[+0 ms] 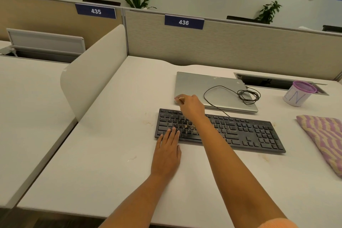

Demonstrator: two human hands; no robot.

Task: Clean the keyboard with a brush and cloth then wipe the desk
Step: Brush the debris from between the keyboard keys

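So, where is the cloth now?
In the head view the cloth lies on the desk, far right, just right of the keyboard and nearer than the cup.

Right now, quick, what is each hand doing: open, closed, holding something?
Left hand: open, fingers flat on the near left edge of the keyboard.
Right hand: closed, pinching a thin stick, apparently the brush.

One keyboard [240, 131], one brush [178, 100], one cloth [323, 135], one laptop [194, 83], one cup [296, 96], two hands [166, 153] [192, 106].
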